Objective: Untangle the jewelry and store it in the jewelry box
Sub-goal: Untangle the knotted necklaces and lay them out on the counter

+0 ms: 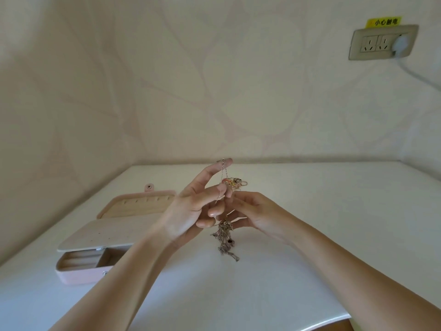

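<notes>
Nearest, both forearms come in from the bottom edge over the white counter (334, 199). Elbows and upper arms are cut off.

The left hand (198, 206) is up with its index finger straight and a thin chain (222, 173) draped over the tip. The other fingers curl in and hold the chain lower down. The right hand (253, 211) is just beside it, fingers curled toward the same spot. Its fingertips are behind the left fingers, so I cannot tell whether it pinches anything.

The jewelry tangle is in the air between the hands. A dark chain cluster (224, 237) hangs below them, its lowest end on or just above the counter. A small colourful knot (235, 182) sits above the right hand, beside the thin chain.

Step, as I judge it: untangling is in hand, with one chain lifted free of the clump and nothing stored yet. The next move calls for a fine pinch at the knot and a slow pull along the chain, since a hard tug would likely tighten it.

To the left, well apart from the hands, the pink jewelry box (78, 275) lies open with its lid (138, 204) back and an inner panel over most of the tray. The compartments are partly hidden and their contents are too small to tell.

Farthest, a wall socket (372, 44) with a white plug (402, 43) and a yellow sticker (384, 22). The text is too small to read.
</notes>
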`<action>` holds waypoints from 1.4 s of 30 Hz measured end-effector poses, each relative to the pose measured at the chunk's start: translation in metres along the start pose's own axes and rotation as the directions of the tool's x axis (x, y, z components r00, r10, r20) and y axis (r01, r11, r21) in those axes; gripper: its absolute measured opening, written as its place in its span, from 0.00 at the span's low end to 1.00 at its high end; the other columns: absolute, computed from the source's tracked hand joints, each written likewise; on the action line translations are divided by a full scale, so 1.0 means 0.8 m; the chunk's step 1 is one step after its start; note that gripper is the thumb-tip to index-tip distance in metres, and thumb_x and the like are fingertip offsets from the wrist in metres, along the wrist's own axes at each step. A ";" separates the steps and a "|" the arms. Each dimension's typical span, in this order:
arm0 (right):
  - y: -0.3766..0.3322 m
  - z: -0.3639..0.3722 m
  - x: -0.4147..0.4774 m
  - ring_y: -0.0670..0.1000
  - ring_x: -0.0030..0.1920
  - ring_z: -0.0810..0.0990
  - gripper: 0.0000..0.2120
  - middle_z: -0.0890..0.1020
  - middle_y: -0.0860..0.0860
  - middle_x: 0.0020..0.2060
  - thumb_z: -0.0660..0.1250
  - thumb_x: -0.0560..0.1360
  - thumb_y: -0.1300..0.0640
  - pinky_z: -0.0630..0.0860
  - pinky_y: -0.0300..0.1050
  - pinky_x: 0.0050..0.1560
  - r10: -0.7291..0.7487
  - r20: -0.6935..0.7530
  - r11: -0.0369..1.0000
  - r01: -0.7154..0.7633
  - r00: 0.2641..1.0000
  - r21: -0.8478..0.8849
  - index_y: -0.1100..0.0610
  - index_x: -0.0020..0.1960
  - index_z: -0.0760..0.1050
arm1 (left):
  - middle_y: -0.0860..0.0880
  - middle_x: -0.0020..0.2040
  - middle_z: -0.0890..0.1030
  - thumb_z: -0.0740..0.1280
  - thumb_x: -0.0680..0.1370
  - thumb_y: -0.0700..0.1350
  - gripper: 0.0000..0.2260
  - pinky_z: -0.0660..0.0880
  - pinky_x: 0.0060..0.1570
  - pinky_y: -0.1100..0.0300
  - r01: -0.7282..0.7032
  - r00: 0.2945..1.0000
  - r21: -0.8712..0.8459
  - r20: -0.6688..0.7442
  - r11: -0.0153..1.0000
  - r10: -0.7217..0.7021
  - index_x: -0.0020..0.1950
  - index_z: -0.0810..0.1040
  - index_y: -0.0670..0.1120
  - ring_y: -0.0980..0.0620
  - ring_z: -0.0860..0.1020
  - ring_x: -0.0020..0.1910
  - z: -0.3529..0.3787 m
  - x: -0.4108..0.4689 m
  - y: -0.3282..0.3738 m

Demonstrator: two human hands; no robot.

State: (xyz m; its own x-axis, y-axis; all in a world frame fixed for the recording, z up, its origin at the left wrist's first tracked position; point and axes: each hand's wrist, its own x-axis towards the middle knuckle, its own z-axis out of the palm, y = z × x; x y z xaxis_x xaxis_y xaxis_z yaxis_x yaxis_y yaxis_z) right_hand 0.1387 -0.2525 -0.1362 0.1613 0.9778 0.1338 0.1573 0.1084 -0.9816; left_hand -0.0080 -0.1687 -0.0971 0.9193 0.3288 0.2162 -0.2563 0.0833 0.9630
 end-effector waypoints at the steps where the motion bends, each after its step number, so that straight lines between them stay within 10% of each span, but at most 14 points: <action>1: -0.001 0.001 0.001 0.53 0.48 0.81 0.23 0.80 0.63 0.51 0.64 0.76 0.44 0.78 0.45 0.50 0.004 -0.028 1.000 -0.004 1.000 0.014 0.64 0.57 0.75 | 0.51 0.37 0.73 0.63 0.75 0.40 0.20 0.58 0.17 0.71 -0.005 1.000 0.013 -0.007 1.000 0.005 0.65 0.73 0.56 0.58 0.64 0.26 -0.001 0.000 0.000; 10: -0.002 0.010 -0.002 0.45 0.36 0.79 0.06 0.82 0.46 0.33 0.74 0.70 0.64 0.74 0.35 0.44 -0.028 -0.086 0.989 0.014 0.996 -0.150 0.56 0.41 0.79 | 0.53 0.39 0.73 0.66 0.73 0.52 0.19 0.59 0.18 0.71 -0.047 0.993 0.001 -0.110 0.999 0.047 0.64 0.74 0.59 0.58 0.65 0.29 -0.007 0.004 -0.002; 22: 0.003 0.011 0.002 0.50 0.46 0.84 0.11 0.85 0.52 0.43 0.71 0.71 0.65 0.77 0.47 0.57 -0.142 -0.206 0.947 0.072 0.968 -0.312 0.54 0.51 0.82 | 0.51 0.33 0.67 0.69 0.73 0.41 0.24 0.61 0.19 0.69 -0.053 0.989 -0.078 -0.140 0.996 0.042 0.67 0.71 0.56 0.58 0.64 0.27 0.002 0.012 -0.013; 35: 0.005 0.001 -0.001 0.45 0.34 0.78 0.06 0.80 0.43 0.34 0.65 0.75 0.62 0.73 0.37 0.40 -0.335 -0.394 0.809 0.046 0.856 -0.587 0.54 0.46 0.80 | 0.50 0.38 0.69 0.62 0.68 0.60 0.23 0.60 0.20 0.70 0.009 0.943 0.071 -0.332 0.997 0.015 0.63 0.71 0.60 0.60 0.65 0.27 -0.010 0.019 -0.032; 42: -0.003 -0.026 0.009 0.46 0.38 0.79 0.08 0.81 0.53 0.37 0.60 0.77 0.64 0.77 0.43 0.47 -0.165 -0.658 0.984 0.076 0.735 -0.163 0.61 0.44 0.77 | 0.46 0.45 0.69 0.58 0.68 0.66 0.25 0.64 0.22 0.68 0.210 0.935 0.209 -0.328 0.955 -0.134 0.63 0.71 0.61 0.58 0.67 0.26 -0.011 0.015 -0.043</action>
State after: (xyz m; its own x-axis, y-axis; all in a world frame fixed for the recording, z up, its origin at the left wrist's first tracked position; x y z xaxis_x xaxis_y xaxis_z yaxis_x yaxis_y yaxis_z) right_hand 0.1595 -0.2496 -0.1299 0.7335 0.5824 0.3504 0.3255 0.1516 -0.9333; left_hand 0.0091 -0.1597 -0.1293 0.7958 0.6052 0.0205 0.0106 -0.0477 0.9988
